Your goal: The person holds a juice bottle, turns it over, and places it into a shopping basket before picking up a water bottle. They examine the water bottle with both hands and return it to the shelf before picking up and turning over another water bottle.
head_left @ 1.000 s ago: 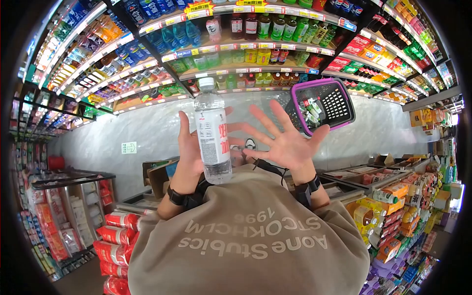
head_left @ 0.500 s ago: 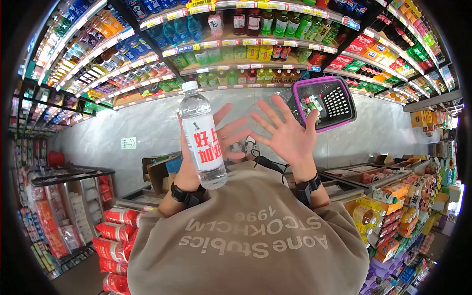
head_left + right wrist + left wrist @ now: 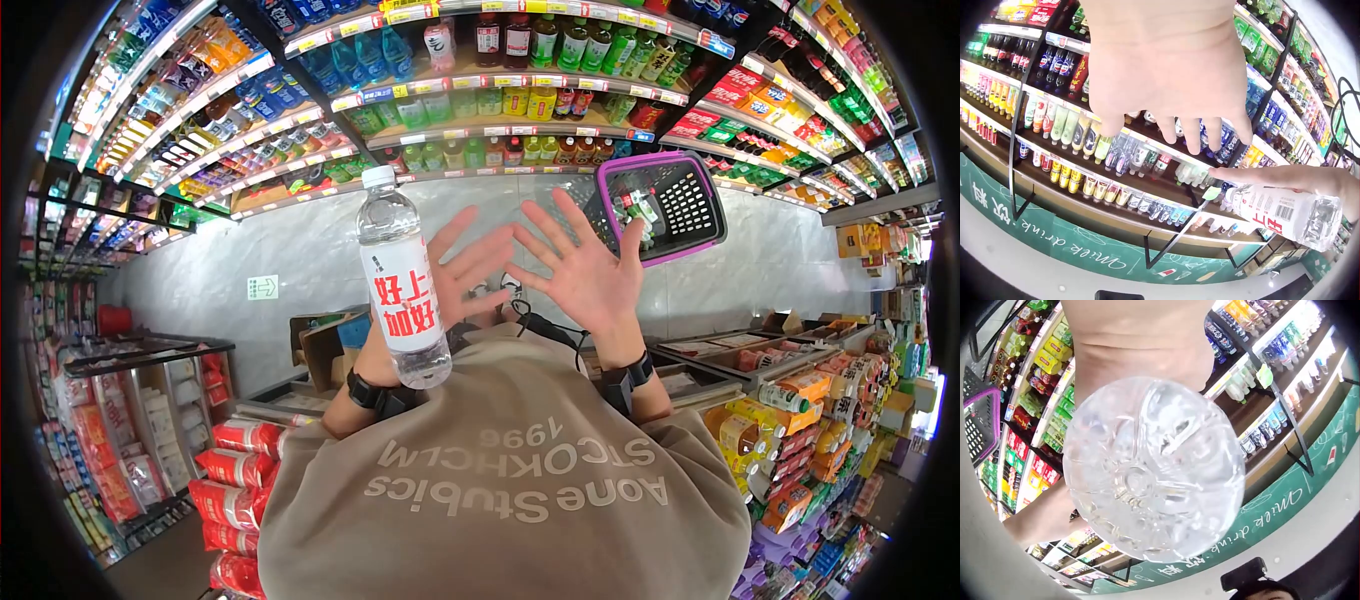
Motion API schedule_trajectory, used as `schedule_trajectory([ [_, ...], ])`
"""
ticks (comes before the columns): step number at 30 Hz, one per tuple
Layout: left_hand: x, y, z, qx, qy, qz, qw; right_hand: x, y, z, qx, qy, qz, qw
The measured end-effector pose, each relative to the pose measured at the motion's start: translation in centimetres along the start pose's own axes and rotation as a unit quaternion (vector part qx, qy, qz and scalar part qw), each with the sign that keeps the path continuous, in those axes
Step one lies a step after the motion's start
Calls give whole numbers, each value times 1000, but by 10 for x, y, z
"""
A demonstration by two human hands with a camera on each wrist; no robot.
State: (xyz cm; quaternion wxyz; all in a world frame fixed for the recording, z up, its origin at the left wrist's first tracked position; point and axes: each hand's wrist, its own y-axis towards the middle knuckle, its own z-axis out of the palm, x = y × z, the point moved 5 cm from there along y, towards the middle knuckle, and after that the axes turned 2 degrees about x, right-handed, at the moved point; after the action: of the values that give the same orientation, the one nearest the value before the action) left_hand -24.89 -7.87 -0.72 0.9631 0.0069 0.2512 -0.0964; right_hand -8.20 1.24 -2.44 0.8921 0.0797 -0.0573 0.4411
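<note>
A clear plastic water bottle with a white cap and a white label with red characters lies along the open palm of my left hand, its cap pointing toward the shelves. The left fingers are spread and straight at the bottle's right side; the thumb is hidden behind it. In the left wrist view the ribbed bottle base covers most of the palm. My right hand is held palm up with spread, straight fingers and nothing in it, its fingertips near the left ones.
A black basket with a purple rim, holding small packaged items, stands on the floor ahead. Drink shelves curve across the front. Red packages are stacked at the left, and orange and yellow drink packs at the right.
The bottle has shifted left with the left hand and turned, so its large red characters now face up instead of the fine print. The right hand has moved slightly right.
</note>
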Motion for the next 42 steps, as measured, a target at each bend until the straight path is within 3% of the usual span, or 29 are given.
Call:
schedule_trajectory([
  [4, 0, 0, -4, 42, -72, 17, 996, -1, 1, 1, -5, -4, 1, 1000],
  [10, 0, 0, 1, -18, -2, 7, 1000, -2, 3, 2, -18, 0, -8, 1000],
  [13, -1, 2, -7, 15, -45, 38, 998, -2, 4, 1, -32, -9, -21, 999],
  [16, -4, 4, -8, -3, -162, 44, 986, -2, 4, -3, -50, -15, -30, 998],
  [21, -7, 5, -8, 6, -166, 43, 985, -10, 6, -6, -81, -32, -26, 996],
  [37, -10, 2, 11, 2, -183, 42, 982, -34, 12, 5, -46, -52, 44, 997],
  [42, -9, -2, 5, 29, -108, 17, 994, -36, 13, 7, -50, -37, 44, 997],
])
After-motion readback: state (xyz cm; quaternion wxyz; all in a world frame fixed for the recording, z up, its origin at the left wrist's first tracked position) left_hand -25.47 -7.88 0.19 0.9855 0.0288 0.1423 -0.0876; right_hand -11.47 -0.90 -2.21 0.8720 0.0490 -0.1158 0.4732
